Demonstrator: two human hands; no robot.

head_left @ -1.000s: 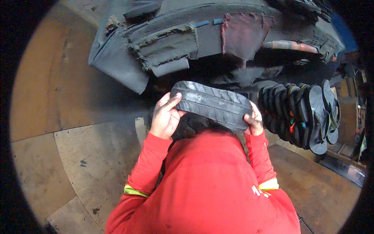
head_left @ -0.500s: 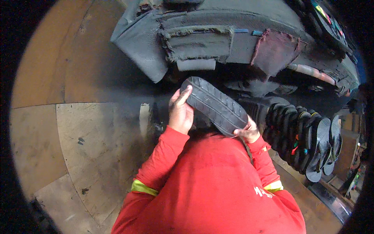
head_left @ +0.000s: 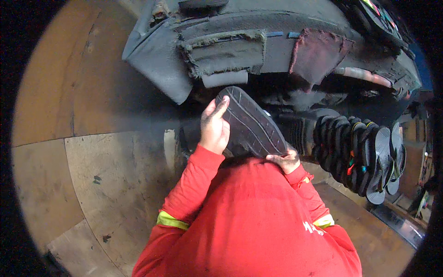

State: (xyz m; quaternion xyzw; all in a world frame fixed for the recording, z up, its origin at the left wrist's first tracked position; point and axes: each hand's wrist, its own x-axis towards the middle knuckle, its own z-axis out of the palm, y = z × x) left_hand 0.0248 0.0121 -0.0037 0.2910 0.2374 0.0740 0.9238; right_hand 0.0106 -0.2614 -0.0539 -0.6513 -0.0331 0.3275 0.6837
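Observation:
A black rubber sole [head_left: 250, 122] with long grooves along its tread slants between my hands. My left hand [head_left: 215, 123] grips its upper left end, thumb lying over the tread. My right hand [head_left: 285, 160] holds the lower right end, thumb along its edge. Just behind the sole is the dust-darkened front of a grey work bench or machine [head_left: 277, 53], with a frayed grey cloth patch [head_left: 224, 53] and a frayed reddish cloth [head_left: 316, 55] on it.
A row of dark flip-flops [head_left: 360, 157] hangs at the right, and more footwear [head_left: 380, 18] lies at the upper right. A padded bar [head_left: 369, 77] runs under the bench's edge. Worn wooden board flooring [head_left: 97, 184] spreads on the left and lower right.
The sole has swung from nearly level to a steeper slant, its left end raised and right end lowered, and tipped away. Both hands still hold it. The view has shifted slightly.

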